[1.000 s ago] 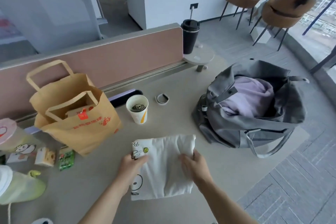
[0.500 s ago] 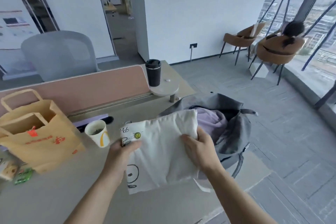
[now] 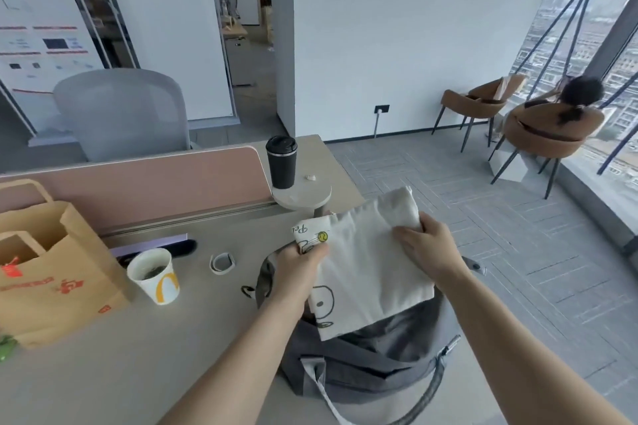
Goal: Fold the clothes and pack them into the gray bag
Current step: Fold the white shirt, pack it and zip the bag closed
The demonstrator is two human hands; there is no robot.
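While held, cup [image 3: 154,275] beside bag [image 3: 373,366].

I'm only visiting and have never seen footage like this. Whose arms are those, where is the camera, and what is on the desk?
No machine here: a person wears a camera on the head, looking down at their own hands. The left hand and right hand grip a folded white T-shirt above the open gray bag. On the desk stand a brown paper bag, a paper cup and a black tumbler.
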